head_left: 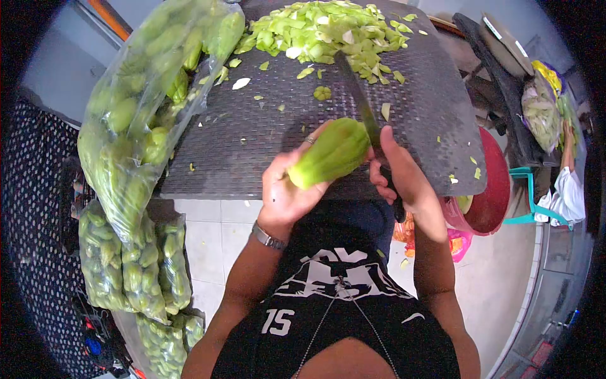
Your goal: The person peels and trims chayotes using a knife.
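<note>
The left hand (pixel 284 192) is curled around a green chayote (pixel 331 155), gripping it above the near edge of the table; a ring and a wristwatch (pixel 269 237) are worn on that side. The right hand (pixel 407 180) is closed on the handle of a dark-bladed knife (pixel 356 91), thumb extended along it, the blade directed away from the body. The knife lies alongside the chayote's right end; whether they touch cannot be determined. Beyond, the dark textured table (pixel 246 158) bears a heap of green peelings (pixel 322 35), with loose scraps scattered nearer. At its left side rests a large clear plastic bag (pixel 126 117) of chayotes. Further filled bags (pixel 136 268) stand on the floor below. A red tub (pixel 492 183) sits at right, beside a turquoise stool (pixel 524 218).
</note>
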Motion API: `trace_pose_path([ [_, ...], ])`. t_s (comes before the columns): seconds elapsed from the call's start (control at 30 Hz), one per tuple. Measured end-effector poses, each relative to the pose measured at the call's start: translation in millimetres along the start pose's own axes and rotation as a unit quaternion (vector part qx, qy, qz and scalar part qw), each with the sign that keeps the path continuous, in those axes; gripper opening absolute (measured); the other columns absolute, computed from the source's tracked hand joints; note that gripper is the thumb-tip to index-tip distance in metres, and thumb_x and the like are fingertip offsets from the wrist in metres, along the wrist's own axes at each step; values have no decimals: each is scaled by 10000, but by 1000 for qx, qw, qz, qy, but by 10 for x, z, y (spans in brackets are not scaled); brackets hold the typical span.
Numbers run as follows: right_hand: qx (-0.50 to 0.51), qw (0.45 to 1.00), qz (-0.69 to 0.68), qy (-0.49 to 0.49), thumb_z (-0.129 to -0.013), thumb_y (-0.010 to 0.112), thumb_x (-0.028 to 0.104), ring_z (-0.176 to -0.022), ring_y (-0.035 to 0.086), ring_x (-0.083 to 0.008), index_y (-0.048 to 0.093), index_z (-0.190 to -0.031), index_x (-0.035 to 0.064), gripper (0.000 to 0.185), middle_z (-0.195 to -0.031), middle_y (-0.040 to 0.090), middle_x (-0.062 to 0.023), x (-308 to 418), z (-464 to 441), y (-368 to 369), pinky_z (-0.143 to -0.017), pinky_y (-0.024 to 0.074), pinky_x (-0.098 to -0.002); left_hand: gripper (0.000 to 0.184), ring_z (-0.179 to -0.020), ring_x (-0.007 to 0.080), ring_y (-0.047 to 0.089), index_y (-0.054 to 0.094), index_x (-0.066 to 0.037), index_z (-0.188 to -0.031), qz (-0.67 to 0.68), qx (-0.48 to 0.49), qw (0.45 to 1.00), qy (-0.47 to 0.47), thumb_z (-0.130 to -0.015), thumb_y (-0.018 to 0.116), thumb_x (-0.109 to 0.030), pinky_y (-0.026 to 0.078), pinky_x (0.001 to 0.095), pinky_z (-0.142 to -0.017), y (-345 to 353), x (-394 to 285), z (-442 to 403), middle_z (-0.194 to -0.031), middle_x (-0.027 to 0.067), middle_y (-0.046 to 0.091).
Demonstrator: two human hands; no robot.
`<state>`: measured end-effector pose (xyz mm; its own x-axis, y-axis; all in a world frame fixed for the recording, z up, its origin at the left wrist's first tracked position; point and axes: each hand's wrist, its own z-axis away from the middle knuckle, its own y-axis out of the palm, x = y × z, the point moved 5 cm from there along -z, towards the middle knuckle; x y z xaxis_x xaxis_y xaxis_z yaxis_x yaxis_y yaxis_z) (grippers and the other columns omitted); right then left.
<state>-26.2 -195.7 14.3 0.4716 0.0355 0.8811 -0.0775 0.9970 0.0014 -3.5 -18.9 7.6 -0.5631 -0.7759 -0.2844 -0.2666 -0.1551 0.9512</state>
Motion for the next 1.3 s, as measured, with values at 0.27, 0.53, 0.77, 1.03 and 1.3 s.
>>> trace_pose_path([
  [0.27, -68, 928, 252, -266, -960, 615, 574, -828, 723, -428, 627, -1236, 22, 617, -833, 691, -261, 265, 294, 271, -727, 547, -477, 564, -1094, 204, 652, 594, 14, -1295, -368, -121, 915, -110, -775, 784, -95, 494, 350, -981, 54, 62, 78, -1171, 103, 685],
  [0.53, -111, 899, 354, -233, -947, 680, 459, -814, 729, -413, 636, -1131, 33, 467, -813, 700, -239, 381, 427, -37, -696, 536, -449, 809, -1088, 162, 613, 538, -46, -1330, -459, -97, 883, -17, -612, 898, 43, 489, 316, -969, 71, -46, 70, -1194, 20, 628],
  [0.77, -140, 908, 307, -250, -982, 664, 392, -689, 702, -364, 626, -1023, 24, 372, -713, 635, -222, 323, 438, -258, -634, 493, -442, 893, -1069, 167, 632, 438, -64, -1404, -448, -149, 881, -14, -650, 907, 20, 525, 336, -943, 37, -80, 69, -1251, 56, 598],
  [1.03, -92, 835, 459, -288, -872, 697, 621, -746, 674, -472, 578, -956, 40, 599, -751, 660, -237, 361, 510, 81, -618, 517, -514, 796, -1184, 238, 637, 361, -106, -1472, -440, -130, 888, 29, -830, 828, -155, 549, 415, -1006, -259, 11, 56, -1313, 100, 593],
  [1.3, -40, 760, 564, -320, -791, 651, 777, -745, 707, -426, 571, -958, 50, 750, -778, 699, -210, 434, 362, 195, -625, 551, -521, 898, -1257, 234, 592, 372, -74, -1464, -627, -49, 776, 52, -745, 894, -204, 493, 404, -1065, -119, -23, 117, -1356, 114, 599],
])
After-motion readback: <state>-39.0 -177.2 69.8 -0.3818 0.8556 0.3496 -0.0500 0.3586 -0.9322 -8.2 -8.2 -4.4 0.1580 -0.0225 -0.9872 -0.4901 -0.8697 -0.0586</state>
